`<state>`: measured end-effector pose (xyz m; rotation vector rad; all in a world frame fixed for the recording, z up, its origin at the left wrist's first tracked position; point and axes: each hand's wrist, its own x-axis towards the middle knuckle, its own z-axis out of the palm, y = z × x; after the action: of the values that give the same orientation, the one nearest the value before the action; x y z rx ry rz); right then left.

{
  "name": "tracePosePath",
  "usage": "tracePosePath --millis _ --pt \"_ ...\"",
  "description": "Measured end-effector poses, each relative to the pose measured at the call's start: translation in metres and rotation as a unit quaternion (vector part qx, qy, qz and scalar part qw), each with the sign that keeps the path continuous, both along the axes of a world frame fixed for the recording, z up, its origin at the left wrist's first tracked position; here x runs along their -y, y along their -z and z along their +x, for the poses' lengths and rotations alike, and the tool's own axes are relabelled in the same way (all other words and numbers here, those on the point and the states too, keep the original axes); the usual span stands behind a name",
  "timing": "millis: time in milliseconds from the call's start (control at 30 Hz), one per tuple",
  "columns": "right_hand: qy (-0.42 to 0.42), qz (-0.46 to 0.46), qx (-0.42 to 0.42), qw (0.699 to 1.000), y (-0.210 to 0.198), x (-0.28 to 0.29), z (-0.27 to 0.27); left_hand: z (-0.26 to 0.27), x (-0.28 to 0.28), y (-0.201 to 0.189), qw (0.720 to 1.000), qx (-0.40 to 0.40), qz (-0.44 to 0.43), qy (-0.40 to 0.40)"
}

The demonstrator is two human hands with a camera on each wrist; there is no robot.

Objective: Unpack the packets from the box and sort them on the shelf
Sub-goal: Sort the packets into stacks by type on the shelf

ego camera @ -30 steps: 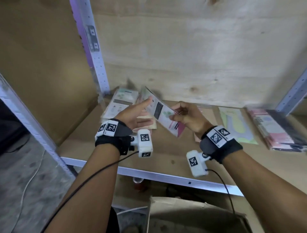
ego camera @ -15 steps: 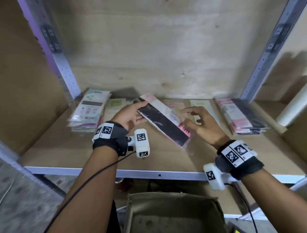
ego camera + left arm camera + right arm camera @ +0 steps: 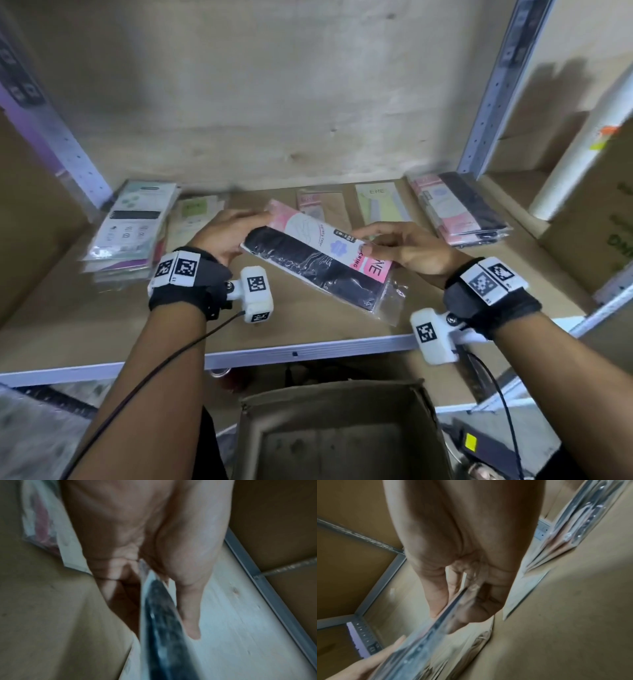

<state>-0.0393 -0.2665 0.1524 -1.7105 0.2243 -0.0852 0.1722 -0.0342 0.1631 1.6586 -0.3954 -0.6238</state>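
Note:
A flat clear packet (image 3: pixel 315 263), black fabric beside a pink and white card, hangs tilted just above the wooden shelf (image 3: pixel 102 318). My left hand (image 3: pixel 239 233) grips its far left end, thumb on one face and fingers on the other. My right hand (image 3: pixel 383 243) pinches the pink right end. In the left wrist view the packet (image 3: pixel 157 615) runs edge-on between thumb (image 3: pixel 190 615) and fingers. The right wrist view shows the packet (image 3: pixel 436 626) edge-on, held by the thumb and fingers. The open cardboard box (image 3: pixel 342 438) sits below the shelf; its inside is dim.
On the shelf lie a left stack of green and white packets (image 3: pixel 133 226), a pale green packet (image 3: pixel 195 219), a pink packet (image 3: pixel 315 202), a yellow-green packet (image 3: pixel 380 205) and a right stack of pink and black packets (image 3: pixel 459 212). Metal uprights (image 3: pixel 493 85) flank the bay.
The packet has been turned black side up. My right hand let go half a second ago and now pinches the pink end again. My view has swung right.

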Motion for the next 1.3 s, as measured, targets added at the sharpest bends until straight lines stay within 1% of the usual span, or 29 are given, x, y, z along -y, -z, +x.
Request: tracePosePath --millis 67,133,233,300,333,400,467,533,733,833,900,933,1000,1067,1133,1167,1233,1300 --pt "0.025 0.014 -0.005 1.000 0.000 0.001 -0.001 -0.001 0.000 0.003 1.000 0.021 -0.007 -0.004" --pt "0.065 0.040 -0.016 0.997 0.002 0.004 -0.001 -0.001 -0.002 0.004 0.999 0.018 -0.023 -0.022" --pt "0.121 0.103 -0.010 0.987 0.006 0.007 -0.001 0.002 -0.005 0.006 0.995 -0.025 -0.053 -0.080" --pt "0.149 0.127 0.004 0.981 0.009 0.006 -0.001 -0.001 -0.003 0.010 0.986 -0.064 -0.089 -0.122" --pt "0.155 0.133 0.008 0.979 0.010 0.004 0.000 -0.006 0.001 0.011 0.983 -0.081 -0.101 -0.131" --pt "0.154 0.143 0.010 0.978 0.012 -0.002 0.002 -0.020 0.009 0.011 0.978 -0.120 -0.122 -0.123" --pt "0.147 0.151 0.011 0.977 0.011 -0.010 0.005 -0.033 0.018 0.012 0.965 -0.170 -0.162 -0.116" --pt "0.135 0.154 0.015 0.979 0.010 -0.018 0.009 -0.042 0.025 0.013 0.956 -0.194 -0.192 -0.109" --pt "0.116 0.158 0.043 0.980 0.008 -0.033 0.014 -0.059 0.033 0.017 0.961 -0.190 -0.195 -0.056" --pt "0.166 0.143 0.065 0.974 0.005 -0.034 0.017 -0.061 0.035 0.016 0.947 -0.195 -0.247 -0.058" --pt "0.184 0.146 0.060 0.970 0.004 -0.031 0.018 -0.064 0.037 0.013 0.936 -0.200 -0.282 -0.061" --pt "0.178 0.146 0.051 0.972 0.003 -0.030 0.017 -0.066 0.039 0.013 0.933 -0.202 -0.292 -0.059" --pt "0.141 0.144 0.029 0.979 0.003 -0.031 0.016 -0.071 0.043 0.012 0.929 -0.212 -0.298 -0.049" --pt "0.099 0.153 0.019 0.983 0.006 -0.034 0.017 -0.077 0.046 0.012 0.933 -0.222 -0.282 -0.032" --pt "0.081 0.168 0.022 0.982 0.008 -0.035 0.018 -0.081 0.049 0.014 0.950 -0.199 -0.238 -0.018" --pt "0.084 0.174 0.026 0.981 0.008 -0.034 0.017 -0.082 0.049 0.015 0.964 -0.165 -0.208 -0.018" --pt "0.102 0.179 0.036 0.978 0.008 -0.030 0.015 -0.082 0.049 0.019 0.988 -0.070 -0.137 -0.029" --pt "0.111 0.172 0.038 0.978 0.008 -0.027 0.013 -0.082 0.048 0.022 0.995 -0.007 -0.094 -0.029"
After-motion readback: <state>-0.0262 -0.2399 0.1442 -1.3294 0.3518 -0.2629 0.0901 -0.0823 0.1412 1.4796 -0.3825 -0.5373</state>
